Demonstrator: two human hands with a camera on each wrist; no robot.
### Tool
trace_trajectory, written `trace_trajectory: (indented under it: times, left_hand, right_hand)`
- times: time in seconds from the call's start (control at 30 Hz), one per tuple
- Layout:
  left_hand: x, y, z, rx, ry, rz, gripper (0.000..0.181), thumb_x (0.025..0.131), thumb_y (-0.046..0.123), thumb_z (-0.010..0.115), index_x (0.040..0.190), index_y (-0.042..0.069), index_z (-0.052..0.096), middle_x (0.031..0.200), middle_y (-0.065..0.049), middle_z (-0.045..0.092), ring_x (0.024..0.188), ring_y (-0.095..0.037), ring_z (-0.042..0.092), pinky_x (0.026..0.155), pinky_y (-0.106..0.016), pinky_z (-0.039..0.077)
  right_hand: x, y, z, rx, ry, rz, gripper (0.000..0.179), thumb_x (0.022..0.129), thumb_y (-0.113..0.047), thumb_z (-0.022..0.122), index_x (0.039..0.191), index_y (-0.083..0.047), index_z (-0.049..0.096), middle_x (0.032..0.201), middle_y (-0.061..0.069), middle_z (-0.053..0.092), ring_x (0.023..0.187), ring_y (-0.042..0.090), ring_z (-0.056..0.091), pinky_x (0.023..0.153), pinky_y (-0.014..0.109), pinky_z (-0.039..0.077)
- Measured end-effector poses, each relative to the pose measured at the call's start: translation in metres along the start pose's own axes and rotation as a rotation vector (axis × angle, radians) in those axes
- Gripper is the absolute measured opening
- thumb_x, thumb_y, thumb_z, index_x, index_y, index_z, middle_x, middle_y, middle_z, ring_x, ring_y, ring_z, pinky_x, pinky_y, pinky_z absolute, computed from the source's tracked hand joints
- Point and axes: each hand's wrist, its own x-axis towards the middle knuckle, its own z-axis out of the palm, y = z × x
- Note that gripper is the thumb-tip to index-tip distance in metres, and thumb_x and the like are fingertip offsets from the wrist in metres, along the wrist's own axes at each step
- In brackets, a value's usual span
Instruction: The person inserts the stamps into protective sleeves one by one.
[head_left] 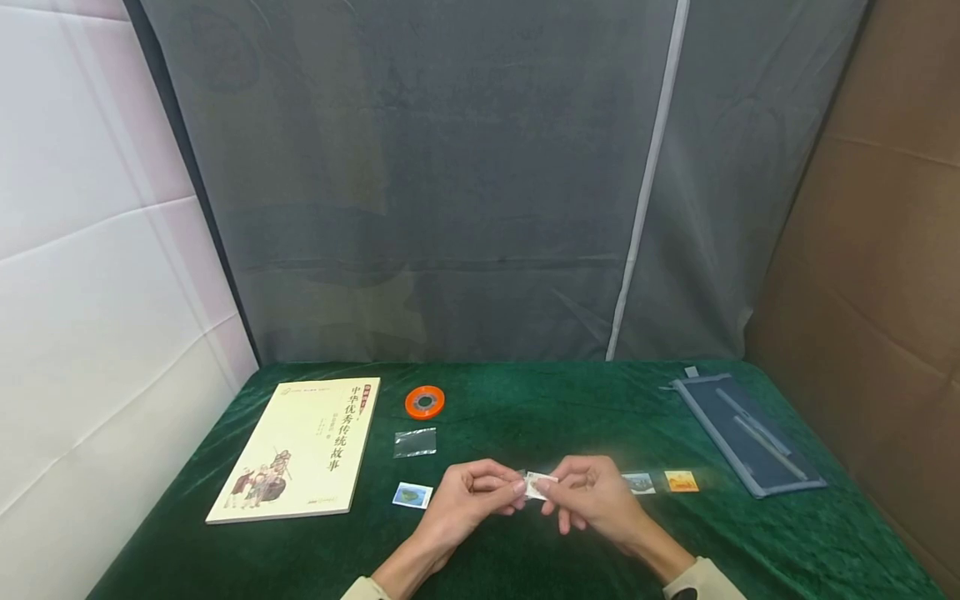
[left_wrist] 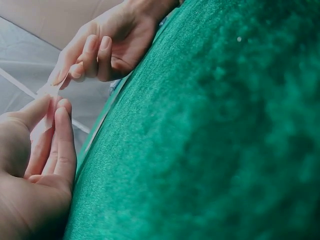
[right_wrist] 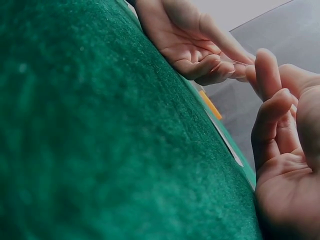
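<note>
In the head view both hands meet at the front middle of the table. The left hand (head_left: 478, 493) pinches a small clear plastic sleeve, its translucent film (left_wrist: 50, 117) showing between thumb and fingers in the left wrist view. Between thumb and forefinger the right hand (head_left: 588, 497) holds a small pale stamp (head_left: 534, 484), whose edge lies right at the left fingertips. Fingers cover part of the stamp. A blue-green stamp (head_left: 412, 496) lies left of the left hand. Beyond the right hand lie a grey-blue stamp (head_left: 640, 483) and an orange stamp (head_left: 681, 481).
A cream book (head_left: 307, 450) lies at the left on the green cloth (head_left: 525, 408). An orange ring-shaped roll (head_left: 412, 407) and a clear plastic sleeve (head_left: 415, 442) lie right of it. A dark zip pouch (head_left: 720, 429) holding slim tools is at the right. Fabric walls enclose the table.
</note>
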Motion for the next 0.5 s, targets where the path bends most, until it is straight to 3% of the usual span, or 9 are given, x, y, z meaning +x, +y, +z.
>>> trace_trajectory:
  times: [0.5]
  left_hand:
    - [-0.0011,0.0003,-0.0001,0.071,-0.017,0.023,0.028,0.096,0.025,0.085,0.113,0.003,0.080,0.103,-0.007,0.084,0.090,-0.014,0.079,0.085,-0.030,0.065]
  right_hand:
    - [-0.0016,-0.0028,0.0032,-0.003,-0.040,0.022,0.018,0.104,-0.008,0.072,0.094,0.007,0.070,0.079,0.010,0.080,0.052,0.009,0.068,0.041,0.017,0.045]
